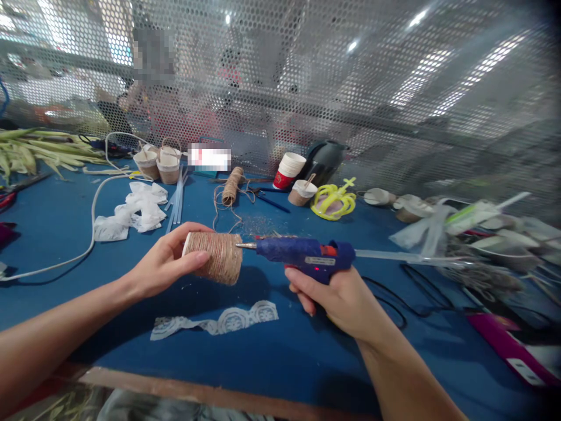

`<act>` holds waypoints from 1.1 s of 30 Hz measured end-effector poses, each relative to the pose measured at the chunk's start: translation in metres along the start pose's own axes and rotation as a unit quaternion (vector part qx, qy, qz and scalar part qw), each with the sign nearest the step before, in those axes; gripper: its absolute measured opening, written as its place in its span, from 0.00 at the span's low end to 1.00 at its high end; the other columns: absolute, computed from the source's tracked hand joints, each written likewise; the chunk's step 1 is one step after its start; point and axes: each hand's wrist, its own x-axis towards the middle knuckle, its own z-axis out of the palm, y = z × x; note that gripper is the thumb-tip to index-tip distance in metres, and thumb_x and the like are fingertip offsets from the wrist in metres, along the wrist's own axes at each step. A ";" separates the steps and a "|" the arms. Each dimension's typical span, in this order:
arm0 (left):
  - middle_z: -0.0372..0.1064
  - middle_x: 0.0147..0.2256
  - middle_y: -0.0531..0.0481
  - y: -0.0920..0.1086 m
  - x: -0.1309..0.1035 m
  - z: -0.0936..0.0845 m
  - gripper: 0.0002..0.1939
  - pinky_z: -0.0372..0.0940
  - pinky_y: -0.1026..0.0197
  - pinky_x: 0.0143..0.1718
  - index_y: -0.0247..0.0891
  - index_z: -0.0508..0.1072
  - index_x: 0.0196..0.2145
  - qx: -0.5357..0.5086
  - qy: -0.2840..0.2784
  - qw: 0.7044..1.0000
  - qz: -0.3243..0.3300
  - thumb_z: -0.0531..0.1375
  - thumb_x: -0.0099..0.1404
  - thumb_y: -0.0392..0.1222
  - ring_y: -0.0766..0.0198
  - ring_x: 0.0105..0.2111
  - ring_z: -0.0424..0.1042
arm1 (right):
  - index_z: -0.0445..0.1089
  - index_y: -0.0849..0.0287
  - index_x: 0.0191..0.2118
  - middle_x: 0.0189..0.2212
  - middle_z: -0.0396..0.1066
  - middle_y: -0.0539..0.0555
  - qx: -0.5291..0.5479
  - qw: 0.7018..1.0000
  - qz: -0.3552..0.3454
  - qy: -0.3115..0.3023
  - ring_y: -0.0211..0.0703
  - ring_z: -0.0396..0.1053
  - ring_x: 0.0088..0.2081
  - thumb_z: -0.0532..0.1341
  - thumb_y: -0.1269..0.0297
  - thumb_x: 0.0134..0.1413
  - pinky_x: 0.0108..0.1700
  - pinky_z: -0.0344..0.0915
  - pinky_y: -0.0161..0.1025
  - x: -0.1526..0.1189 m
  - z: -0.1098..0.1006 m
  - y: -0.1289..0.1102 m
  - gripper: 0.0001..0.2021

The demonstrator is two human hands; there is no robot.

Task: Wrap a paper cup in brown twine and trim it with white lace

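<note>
My left hand point(173, 260) holds a twine-wrapped cup point(219, 257) on its side, thumb in front and fingers behind. A blue glue gun point(293, 251) is gripped in my right hand point(333, 289), with a clear glue stick point(385, 254) coming out of its back. The metal nozzle points left and meets the cup near its right end; whether it touches cannot be told. Below the cup, a strip of white lace point(228, 320) lies on the blue table point(307, 374).
Behind are a twine roll point(232, 186), paper cups point(290, 169), a yellow crown point(333, 202) and small baskets point(169, 165). White lace pieces point(142, 204) and a white cable point(93, 216) lie left. Black cords point(421, 292), plastic bags and a magenta object point(508, 348) are right.
</note>
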 end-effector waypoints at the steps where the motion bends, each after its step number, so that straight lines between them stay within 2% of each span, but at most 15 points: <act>1: 0.68 0.33 0.49 0.000 0.001 0.000 0.21 0.65 0.66 0.28 0.36 0.65 0.42 0.005 0.005 1.000 -0.001 0.59 0.54 0.50 0.63 0.31 0.67 | 0.60 0.58 0.13 0.09 0.61 0.48 0.003 1.000 0.004 0.002 0.33 0.61 0.15 0.57 0.55 0.53 0.23 0.63 0.33 -0.001 0.000 0.000 0.21; 9: 0.67 0.34 0.49 0.000 0.003 0.000 0.20 0.62 0.67 0.25 0.37 0.65 0.41 0.008 0.019 1.000 -0.011 0.58 0.54 0.51 0.64 0.30 0.67 | 0.59 0.58 0.14 0.10 0.60 0.47 -0.007 0.999 0.031 0.008 0.32 0.59 0.15 0.58 0.54 0.51 0.22 0.61 0.32 -0.006 0.002 -0.005 0.20; 14: 0.66 0.29 0.52 -0.002 0.004 -0.001 0.21 0.57 0.69 0.21 0.37 0.65 0.41 0.024 0.039 0.999 -0.019 0.57 0.55 0.54 0.69 0.23 0.62 | 0.59 0.58 0.15 0.10 0.60 0.46 -0.019 1.000 0.016 -0.018 0.33 0.60 0.15 0.58 0.55 0.51 0.22 0.62 0.32 -0.005 0.002 -0.003 0.19; 18: 0.63 0.27 0.54 -0.004 0.004 -0.002 0.21 0.55 0.69 0.20 0.37 0.65 0.42 0.032 0.032 0.999 -0.013 0.56 0.57 0.55 0.70 0.22 0.58 | 0.59 0.57 0.15 0.10 0.61 0.46 -0.024 0.999 0.028 -0.011 0.33 0.60 0.15 0.58 0.55 0.51 0.23 0.63 0.32 -0.007 0.003 -0.006 0.19; 28: 0.66 0.33 0.50 0.002 0.001 0.001 0.21 0.63 0.67 0.26 0.37 0.65 0.41 0.004 0.018 1.000 -0.007 0.60 0.54 0.52 0.64 0.30 0.66 | 0.61 0.58 0.15 0.09 0.60 0.47 -0.007 1.000 0.011 0.019 0.33 0.59 0.15 0.57 0.54 0.52 0.22 0.61 0.32 -0.005 0.002 -0.003 0.20; 33: 0.68 0.35 0.49 0.001 -0.002 0.001 0.21 0.64 0.67 0.26 0.37 0.66 0.42 0.008 0.014 1.000 0.006 0.60 0.54 0.51 0.62 0.31 0.67 | 0.60 0.58 0.14 0.09 0.60 0.47 -0.005 1.000 0.002 0.001 0.32 0.60 0.14 0.57 0.53 0.53 0.22 0.62 0.32 0.000 0.000 0.000 0.22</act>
